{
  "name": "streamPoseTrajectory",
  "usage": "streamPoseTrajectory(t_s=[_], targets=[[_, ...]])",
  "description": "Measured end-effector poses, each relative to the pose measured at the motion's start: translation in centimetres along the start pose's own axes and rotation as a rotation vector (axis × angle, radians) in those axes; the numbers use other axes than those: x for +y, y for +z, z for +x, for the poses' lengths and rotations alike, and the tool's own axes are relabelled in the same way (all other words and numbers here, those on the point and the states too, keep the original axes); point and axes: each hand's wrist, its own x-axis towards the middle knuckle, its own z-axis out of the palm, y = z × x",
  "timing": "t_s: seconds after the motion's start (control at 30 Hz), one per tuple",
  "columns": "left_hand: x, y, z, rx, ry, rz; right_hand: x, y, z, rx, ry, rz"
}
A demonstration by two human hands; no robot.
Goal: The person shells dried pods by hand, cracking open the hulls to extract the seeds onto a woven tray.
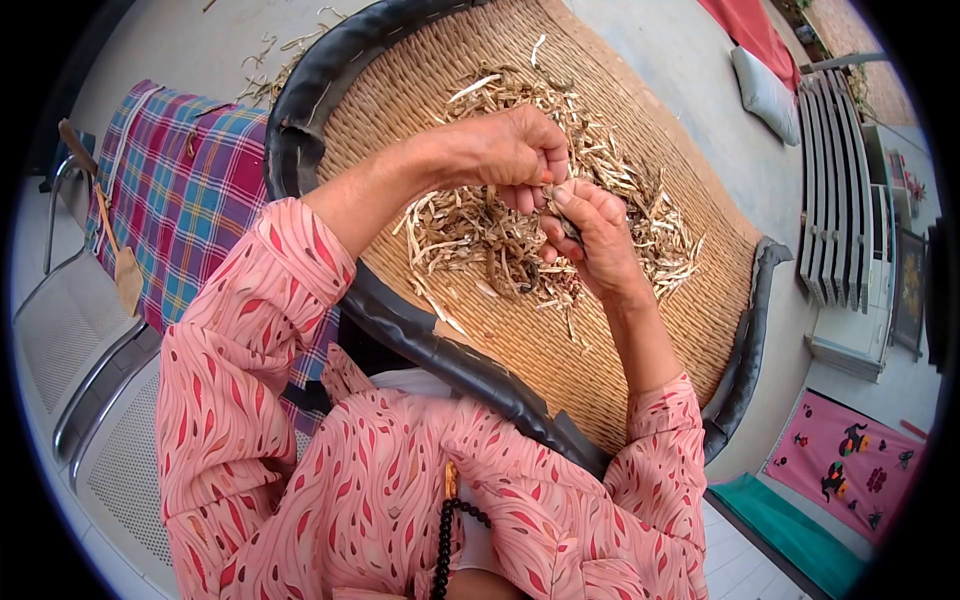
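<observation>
Both hands are raised over a woven tray (660, 150) with a black rim, and their fingertips meet. My left hand (515, 155) is closed, thumb and fingers pinching one end of a small dry pod. My right hand (598, 235) is closed round the other part of a dark, brownish dry pod (570, 232), mostly hidden by the fingers. Beneath the hands lies a heap of dry pods and husks (460, 235), pale and straw-coloured with darker brown pieces in the middle.
To the left are a checked cloth (190, 190), a wooden spatula (127, 275) and perforated metal chairs (70, 330). Loose husks (285, 60) lie on the floor behind the tray. A grey cushion (766, 95), stacked slatted panels (832, 190) and a pink mat (850, 460) are at right.
</observation>
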Motion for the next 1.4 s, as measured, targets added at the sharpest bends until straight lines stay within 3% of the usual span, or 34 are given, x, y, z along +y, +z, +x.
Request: streamPoseTrajectory(t_s=[0.43,0.63,0.77,0.87,0.97,1.03,1.17,1.3,1.4], targets=[[0.0,-0.3,0.2,-0.098,0.086,0.081,0.3,-0.5,0.2,-0.018,0.046,0.045],[-0.1,-0.1,0.0,0.000,0.044,0.241,0.3,-0.4,0.4,0.079,-0.090,-0.193],[-0.6,-0.8,-0.3,0.023,0.060,0.281,-1.0,-1.4,0.3,0.019,-0.092,-0.376],[0.1,-0.4,-1.0,0.175,0.081,0.333,-2.1,-1.6,0.1,0.112,-0.152,-0.291],[-0.9,-1.3,-0.2,0.273,0.236,0.542,-3.1,-1.9,0.7,0.254,-0.159,-0.093],[0.0,-1.0,-0.8,0.297,0.210,0.453,-3.1,-3.2,1.2,0.267,-0.107,0.082],[0.2,-1.0,-0.7,0.294,0.205,0.475,-0.6,-2.6,1.5,0.292,-0.037,-0.455],[0.2,-0.8,-0.6,0.293,0.168,0.514,3.4,-2.2,3.5,0.491,-0.303,-1.332],[0.4,-0.8,-0.6,0.298,0.125,0.515,4.0,-2.6,4.0,0.430,-0.370,-1.519]])
